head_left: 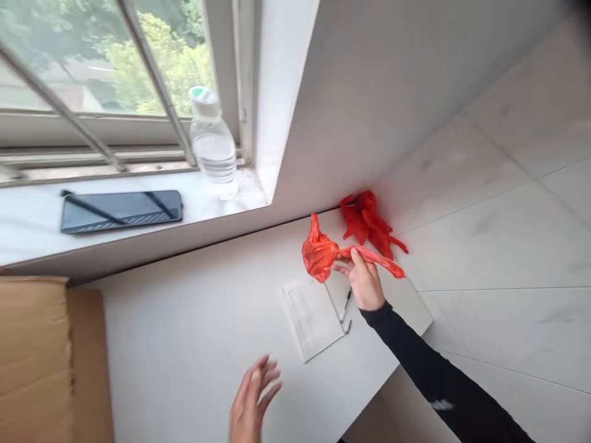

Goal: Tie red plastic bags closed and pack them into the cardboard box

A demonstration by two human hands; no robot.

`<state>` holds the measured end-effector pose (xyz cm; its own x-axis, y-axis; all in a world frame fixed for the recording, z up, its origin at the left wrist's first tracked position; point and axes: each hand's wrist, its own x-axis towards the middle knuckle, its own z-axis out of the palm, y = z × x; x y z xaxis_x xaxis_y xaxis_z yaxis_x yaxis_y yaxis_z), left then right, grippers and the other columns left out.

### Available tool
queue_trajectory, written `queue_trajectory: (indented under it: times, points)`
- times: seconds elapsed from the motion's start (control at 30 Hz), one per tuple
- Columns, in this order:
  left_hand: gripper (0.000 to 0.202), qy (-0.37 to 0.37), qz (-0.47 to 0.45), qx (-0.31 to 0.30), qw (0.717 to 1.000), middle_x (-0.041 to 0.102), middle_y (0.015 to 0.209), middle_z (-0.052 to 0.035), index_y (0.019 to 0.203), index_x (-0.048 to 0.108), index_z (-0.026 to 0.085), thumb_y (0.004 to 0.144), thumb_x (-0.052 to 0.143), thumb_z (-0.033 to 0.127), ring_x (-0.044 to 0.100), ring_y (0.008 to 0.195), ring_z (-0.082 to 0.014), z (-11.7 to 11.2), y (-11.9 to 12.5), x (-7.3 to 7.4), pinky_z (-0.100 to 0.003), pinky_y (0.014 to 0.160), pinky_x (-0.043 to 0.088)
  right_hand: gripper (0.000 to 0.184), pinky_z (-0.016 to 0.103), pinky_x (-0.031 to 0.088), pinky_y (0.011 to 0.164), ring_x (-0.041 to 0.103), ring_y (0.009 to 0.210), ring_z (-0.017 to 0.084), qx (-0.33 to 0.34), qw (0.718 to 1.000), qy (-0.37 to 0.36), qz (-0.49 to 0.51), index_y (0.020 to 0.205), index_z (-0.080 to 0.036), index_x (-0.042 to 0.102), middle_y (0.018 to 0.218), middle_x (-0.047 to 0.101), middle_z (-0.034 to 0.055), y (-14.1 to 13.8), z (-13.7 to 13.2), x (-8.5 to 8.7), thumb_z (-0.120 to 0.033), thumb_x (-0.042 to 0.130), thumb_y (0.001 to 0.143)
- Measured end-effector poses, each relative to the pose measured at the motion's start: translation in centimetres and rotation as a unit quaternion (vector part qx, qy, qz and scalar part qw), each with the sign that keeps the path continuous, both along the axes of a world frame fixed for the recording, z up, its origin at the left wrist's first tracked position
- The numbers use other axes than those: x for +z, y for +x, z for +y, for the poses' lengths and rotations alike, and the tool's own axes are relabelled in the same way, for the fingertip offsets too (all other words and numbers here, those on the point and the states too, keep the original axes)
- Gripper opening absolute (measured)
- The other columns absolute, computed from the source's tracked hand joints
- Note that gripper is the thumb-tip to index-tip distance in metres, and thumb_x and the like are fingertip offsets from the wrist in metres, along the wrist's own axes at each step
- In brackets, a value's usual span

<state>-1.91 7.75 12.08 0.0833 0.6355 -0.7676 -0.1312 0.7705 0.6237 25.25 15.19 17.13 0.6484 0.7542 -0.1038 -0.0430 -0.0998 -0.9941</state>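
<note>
My right hand (364, 282) is closed around a red plastic bag (319, 253), pinching it at its narrow middle. One crumpled end puffs out to the left, and a twisted strip trails to the right. Below and to the left, my left hand (253, 400) hovers over the white table with its fingers apart and nothing in them. More crumpled red plastic bags (367, 221) lie at the table's back right corner. Under the held bag is a sheet of paper with writing (316, 317), beside a black pen (347, 303) and a small pen-like piece (348, 327).
A cardboard box (34, 363) stands on the left of the white table (184, 332). On the window sill above are a phone (120, 211) and a clear water bottle (213, 147). Metal bars (152, 64) cross the window. A wall rises behind the table, with tiled floor (498, 246) to the right.
</note>
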Motion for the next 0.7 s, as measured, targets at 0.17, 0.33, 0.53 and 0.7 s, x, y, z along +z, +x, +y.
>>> queue_trajectory:
  times: [0.17,0.33,0.53,0.7]
  points:
    - [0.057,-0.057,-0.289,0.096,0.951,0.067,0.122,-0.0134,0.134,0.056,0.022,0.087,0.060,0.056,0.062,0.114,-0.0334,1.3,1.9,-2.3,-0.043,0.081,0.057,0.025,0.041,0.054,0.090,0.064,0.104,0.025,0.394,0.914,-0.086,0.027,0.115,-0.027,0.068,0.115,0.065,0.0090,-7.3,-10.2,0.8,-0.038,0.060,0.095]
    - [0.047,0.030,-0.223,0.073,0.972,0.068,0.114,-0.0102,0.122,0.063,0.020,0.082,0.072,0.045,0.065,0.102,-0.0291,-1.6,-2.2,-7.0,-0.035,0.084,0.052,0.033,0.041,0.054,0.087,0.063,0.098,0.021,0.425,0.896,-0.124,0.032,0.131,-0.029,0.055,0.113,0.064,0.0090,-8.5,-12.2,-6.4,-0.039,0.049,0.100]
    - [0.049,0.226,-0.191,-0.127,0.947,0.059,0.134,-0.0087,0.135,0.053,0.026,0.090,0.065,0.041,0.055,0.120,-0.0302,-3.5,-4.5,-10.9,-0.037,0.100,0.045,0.045,0.033,0.054,0.072,0.059,0.092,0.020,0.436,0.897,-0.049,0.051,0.135,-0.027,0.049,0.113,0.060,0.0085,-10.9,-10.2,-13.5,-0.050,0.055,0.096]
    - [0.046,0.292,-0.251,-0.135,0.913,0.067,0.115,-0.0130,0.126,0.058,0.020,0.094,0.053,0.053,0.065,0.102,-0.0303,-5.4,-3.4,-12.7,-0.039,0.085,0.051,0.027,0.027,0.048,0.057,0.054,0.063,0.012,0.413,0.909,0.053,0.033,0.098,-0.021,0.062,0.080,0.059,0.0000,-11.7,-12.2,-15.5,-0.048,0.060,0.094]
